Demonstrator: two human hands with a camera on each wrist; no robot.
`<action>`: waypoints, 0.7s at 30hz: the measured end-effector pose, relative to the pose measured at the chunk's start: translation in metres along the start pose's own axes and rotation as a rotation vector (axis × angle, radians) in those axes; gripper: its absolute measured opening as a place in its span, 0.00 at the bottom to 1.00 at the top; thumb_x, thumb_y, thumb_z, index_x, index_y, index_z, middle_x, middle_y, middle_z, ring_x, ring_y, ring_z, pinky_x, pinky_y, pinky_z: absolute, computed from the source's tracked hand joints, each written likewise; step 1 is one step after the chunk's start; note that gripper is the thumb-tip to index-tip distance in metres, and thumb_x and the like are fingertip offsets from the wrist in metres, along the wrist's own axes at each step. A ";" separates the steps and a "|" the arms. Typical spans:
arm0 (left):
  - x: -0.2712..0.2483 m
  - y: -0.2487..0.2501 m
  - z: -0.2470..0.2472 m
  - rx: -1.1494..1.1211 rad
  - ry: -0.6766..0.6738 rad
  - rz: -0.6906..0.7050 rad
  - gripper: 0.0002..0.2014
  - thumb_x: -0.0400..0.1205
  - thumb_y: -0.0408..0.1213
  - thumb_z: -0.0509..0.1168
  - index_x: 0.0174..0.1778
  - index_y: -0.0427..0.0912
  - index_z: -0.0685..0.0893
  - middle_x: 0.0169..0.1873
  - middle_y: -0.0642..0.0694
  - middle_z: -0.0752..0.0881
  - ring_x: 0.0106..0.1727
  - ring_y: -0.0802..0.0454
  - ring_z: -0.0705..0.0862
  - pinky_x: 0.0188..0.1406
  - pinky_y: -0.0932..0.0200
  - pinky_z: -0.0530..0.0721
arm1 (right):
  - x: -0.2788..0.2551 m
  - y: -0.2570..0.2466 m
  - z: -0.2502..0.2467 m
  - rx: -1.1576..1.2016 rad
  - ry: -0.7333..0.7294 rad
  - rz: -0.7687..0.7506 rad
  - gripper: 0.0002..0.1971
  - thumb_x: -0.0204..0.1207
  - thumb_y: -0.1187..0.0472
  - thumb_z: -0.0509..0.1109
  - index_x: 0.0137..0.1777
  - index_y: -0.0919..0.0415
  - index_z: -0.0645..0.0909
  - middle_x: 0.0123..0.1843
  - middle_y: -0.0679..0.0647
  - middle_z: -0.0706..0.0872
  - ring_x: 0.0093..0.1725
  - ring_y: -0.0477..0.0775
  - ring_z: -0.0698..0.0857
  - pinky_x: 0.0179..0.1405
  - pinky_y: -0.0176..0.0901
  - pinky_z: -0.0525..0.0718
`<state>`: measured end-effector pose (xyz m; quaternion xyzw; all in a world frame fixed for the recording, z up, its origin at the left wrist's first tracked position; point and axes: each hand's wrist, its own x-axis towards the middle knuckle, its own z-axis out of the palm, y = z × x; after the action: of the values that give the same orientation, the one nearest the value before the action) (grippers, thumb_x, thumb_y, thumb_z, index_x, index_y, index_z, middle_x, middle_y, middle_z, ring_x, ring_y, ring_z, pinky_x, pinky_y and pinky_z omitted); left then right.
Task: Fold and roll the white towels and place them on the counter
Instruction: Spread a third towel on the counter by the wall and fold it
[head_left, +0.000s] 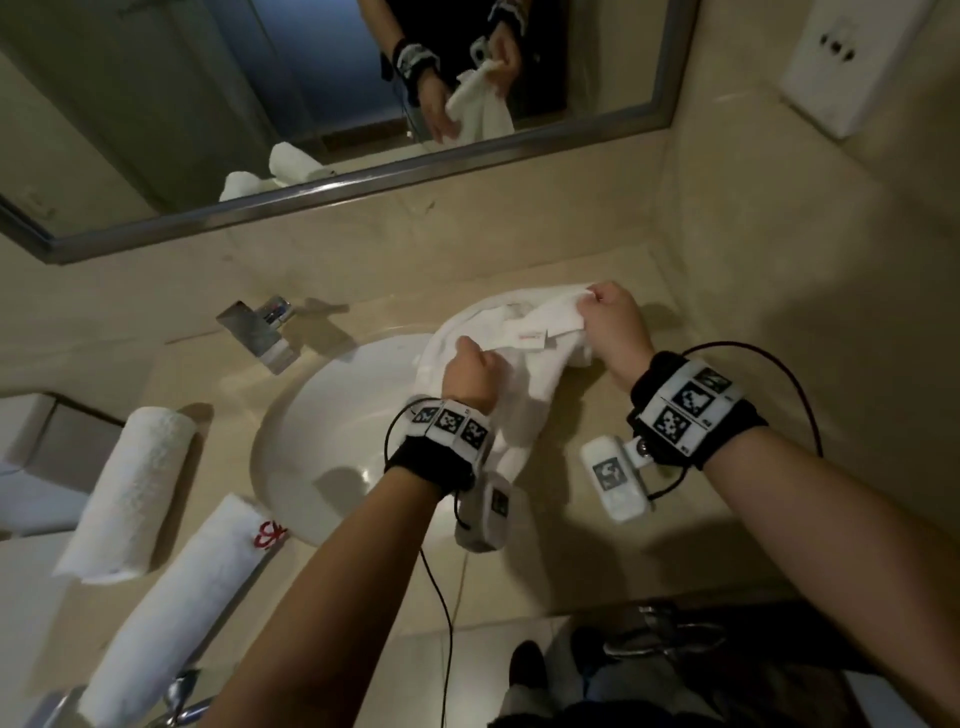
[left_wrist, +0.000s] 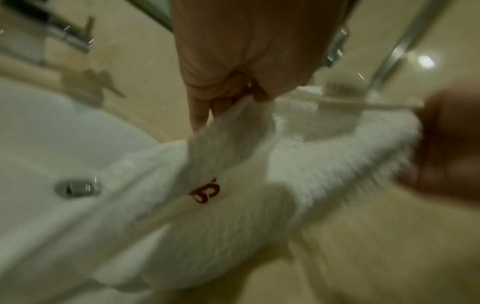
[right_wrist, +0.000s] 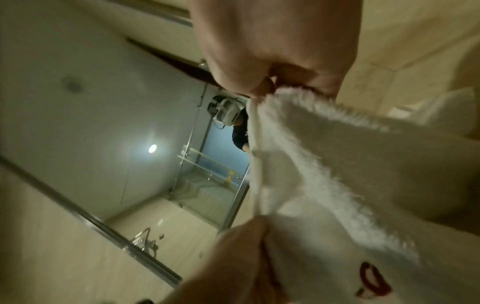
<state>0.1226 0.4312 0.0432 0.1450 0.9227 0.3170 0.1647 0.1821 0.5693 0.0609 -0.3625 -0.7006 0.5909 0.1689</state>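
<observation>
A loose white towel (head_left: 511, 358) hangs bunched over the right side of the sink and counter. My left hand (head_left: 467, 374) pinches its near edge and my right hand (head_left: 610, 317) pinches its far corner. In the left wrist view the left hand (left_wrist: 233, 96) grips a fold of the towel (left_wrist: 221, 216), which carries red embroidery. In the right wrist view the right hand (right_wrist: 270, 86) pinches the towel's (right_wrist: 350, 185) hem, and the left hand (right_wrist: 233, 257) holds the hem lower down. Two rolled white towels (head_left: 130, 493) (head_left: 182, 608) lie on the counter at left.
The white basin (head_left: 322, 415) sits in the beige counter (head_left: 649, 545), with a chrome faucet (head_left: 260, 327) behind it. A mirror (head_left: 311, 104) spans the back wall, a white wall socket (head_left: 852, 62) is at upper right, and a box (head_left: 47, 447) stands at far left.
</observation>
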 end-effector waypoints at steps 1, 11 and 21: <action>0.000 0.001 -0.004 -0.076 0.034 -0.054 0.11 0.86 0.33 0.49 0.58 0.30 0.70 0.59 0.28 0.79 0.61 0.35 0.79 0.55 0.51 0.73 | -0.004 0.001 -0.001 -0.037 -0.026 0.004 0.07 0.82 0.64 0.55 0.51 0.61 0.75 0.48 0.59 0.79 0.47 0.53 0.76 0.42 0.42 0.73; -0.007 -0.017 -0.052 0.189 -0.500 0.192 0.26 0.74 0.47 0.73 0.66 0.42 0.77 0.55 0.48 0.80 0.58 0.50 0.78 0.57 0.63 0.70 | -0.022 0.009 -0.060 -0.161 -0.823 0.374 0.36 0.50 0.42 0.84 0.55 0.62 0.83 0.49 0.55 0.91 0.48 0.53 0.89 0.52 0.45 0.85; 0.004 -0.079 -0.054 0.077 -0.500 0.039 0.14 0.85 0.33 0.58 0.65 0.35 0.77 0.62 0.41 0.79 0.66 0.47 0.76 0.67 0.62 0.73 | -0.021 0.016 -0.062 -0.337 -0.346 0.278 0.10 0.77 0.70 0.68 0.56 0.72 0.81 0.55 0.64 0.84 0.47 0.59 0.82 0.36 0.39 0.76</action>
<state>0.0852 0.3440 0.0323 0.2429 0.8617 0.2388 0.3760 0.2429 0.5989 0.0647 -0.3721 -0.7509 0.5367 -0.0985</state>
